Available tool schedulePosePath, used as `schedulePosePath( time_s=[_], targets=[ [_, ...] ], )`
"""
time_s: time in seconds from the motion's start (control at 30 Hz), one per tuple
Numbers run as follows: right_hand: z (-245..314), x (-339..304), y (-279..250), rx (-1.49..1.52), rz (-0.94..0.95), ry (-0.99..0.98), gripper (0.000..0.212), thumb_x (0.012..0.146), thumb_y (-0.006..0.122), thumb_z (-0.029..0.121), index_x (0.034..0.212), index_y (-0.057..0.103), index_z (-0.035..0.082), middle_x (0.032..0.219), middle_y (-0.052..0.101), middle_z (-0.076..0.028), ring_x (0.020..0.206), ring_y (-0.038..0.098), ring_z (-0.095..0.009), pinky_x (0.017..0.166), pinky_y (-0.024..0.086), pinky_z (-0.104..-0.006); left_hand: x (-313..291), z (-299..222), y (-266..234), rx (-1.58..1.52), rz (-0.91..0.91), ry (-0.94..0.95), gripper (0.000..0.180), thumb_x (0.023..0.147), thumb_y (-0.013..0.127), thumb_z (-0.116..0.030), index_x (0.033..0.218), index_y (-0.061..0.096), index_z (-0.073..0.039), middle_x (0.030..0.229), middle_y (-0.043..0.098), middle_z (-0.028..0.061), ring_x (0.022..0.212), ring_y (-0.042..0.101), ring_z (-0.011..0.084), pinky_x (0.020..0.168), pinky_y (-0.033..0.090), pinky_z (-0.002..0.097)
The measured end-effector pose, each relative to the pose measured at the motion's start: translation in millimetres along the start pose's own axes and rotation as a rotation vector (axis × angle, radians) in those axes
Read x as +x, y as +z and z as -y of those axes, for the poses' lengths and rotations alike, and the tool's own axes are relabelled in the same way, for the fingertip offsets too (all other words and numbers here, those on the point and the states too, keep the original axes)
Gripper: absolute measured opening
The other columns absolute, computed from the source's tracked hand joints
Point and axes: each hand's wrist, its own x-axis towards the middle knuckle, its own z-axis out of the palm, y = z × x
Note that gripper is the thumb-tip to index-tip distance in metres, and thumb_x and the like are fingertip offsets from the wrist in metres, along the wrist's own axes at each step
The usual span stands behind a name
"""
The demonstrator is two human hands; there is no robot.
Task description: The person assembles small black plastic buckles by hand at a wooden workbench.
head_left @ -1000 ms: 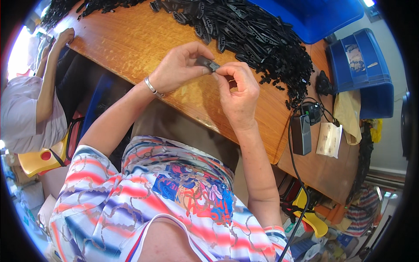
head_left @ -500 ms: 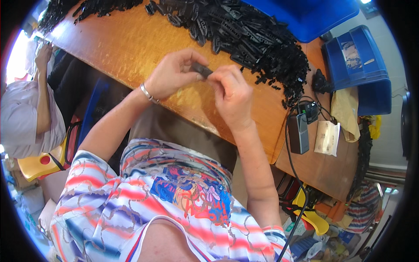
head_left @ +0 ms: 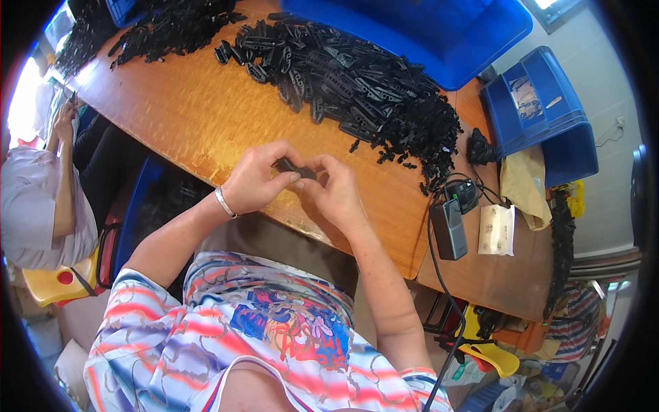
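My left hand [head_left: 255,182] and my right hand [head_left: 338,196] meet over the near edge of the wooden table [head_left: 199,127]. Between them is a small, dark, elongated plastic piece [head_left: 295,168], pinched from both sides by thumbs and fingers. Its ends are covered by my fingertips, so its exact kind does not show. Beyond my hands lies a heap of long black plastic pieces with cut-outs [head_left: 329,79]. To its right, a pile of smaller black parts [head_left: 429,130] spreads toward the table's edge.
A large blue bin [head_left: 412,34] stands behind the heap; another blue bin [head_left: 542,117] is at the right. Nearby are a grey box-shaped device [head_left: 449,230] with a black cable and a white packet [head_left: 496,230]. Another person [head_left: 41,199] sits at far left, near more black piles [head_left: 171,31].
The view has shifted, so the table and heap sit lower in the picture. My right fingers have moved from a closed pinch at the piece's end to a looser grip with thumb underneath.
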Motion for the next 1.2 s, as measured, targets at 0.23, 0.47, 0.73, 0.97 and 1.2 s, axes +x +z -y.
schedulePosePath(
  time_s=[0.23, 0.47, 0.73, 0.97, 1.2],
  targets=[
    [-2, 0, 14, -0.059, 0.221, -0.048, 0.031, 0.089, 0.087, 0.018, 0.112, 0.074, 0.0, 0.094, 0.076, -0.015, 0.084, 0.072, -0.03, 0.079, 0.056, -0.0421, -23, -20, -48, 0.2, 0.182, -0.304, 0.021, 0.096, 0.073, -0.007, 0.116, 0.071, 0.0, 0.102, 0.073, 0.0065, 0.093, 0.07, 0.0126, 0.086, 0.057, 0.031],
    [-40, 32, -52, -0.531, -0.249, -0.441, 0.011, 0.093, 0.076, 0.011, 0.103, 0.08, 0.007, 0.102, 0.072, -0.015, 0.096, 0.072, -0.036, 0.086, 0.058, -0.0459, -52, -34, -147, 0.653, 0.168, -0.137, 0.024, 0.089, 0.079, -0.02, 0.107, 0.078, -0.004, 0.109, 0.078, 0.0128, 0.106, 0.073, 0.0336, 0.095, 0.056, 0.0442],
    [-57, 57, -75, -0.856, -0.216, -0.372, 0.013, 0.093, 0.07, 0.006, 0.101, 0.08, 0.009, 0.107, 0.065, -0.014, 0.098, 0.071, -0.036, 0.085, 0.059, -0.0466, 104, 19, 4, 0.593, -0.128, -0.108, 0.034, 0.097, 0.078, -0.027, 0.123, 0.072, -0.006, 0.104, 0.078, 0.0169, 0.093, 0.076, 0.0357, 0.084, 0.06, 0.0447],
    [-50, 37, -65, -0.815, -0.205, -0.354, 0.018, 0.093, 0.071, 0.007, 0.11, 0.074, 0.002, 0.106, 0.066, -0.019, 0.095, 0.071, -0.04, 0.086, 0.058, -0.0509, 131, 42, 30, 0.788, -0.195, -0.085, 0.038, 0.093, 0.08, -0.025, 0.125, 0.069, -0.008, 0.117, 0.076, 0.0182, 0.103, 0.072, 0.0406, 0.091, 0.057, 0.0503],
    [-37, 25, -45, -0.389, -0.199, -0.382, 0.02, 0.09, 0.079, 0.005, 0.107, 0.07, -0.002, 0.104, 0.072, -0.022, 0.095, 0.072, -0.04, 0.085, 0.058, -0.0484, 86, 38, 4, 0.328, -0.307, -0.239, 0.038, 0.096, 0.079, -0.011, 0.133, 0.068, -0.005, 0.114, 0.074, 0.0092, 0.095, 0.077, 0.0181, 0.079, 0.061, 0.0334]
  ],
)
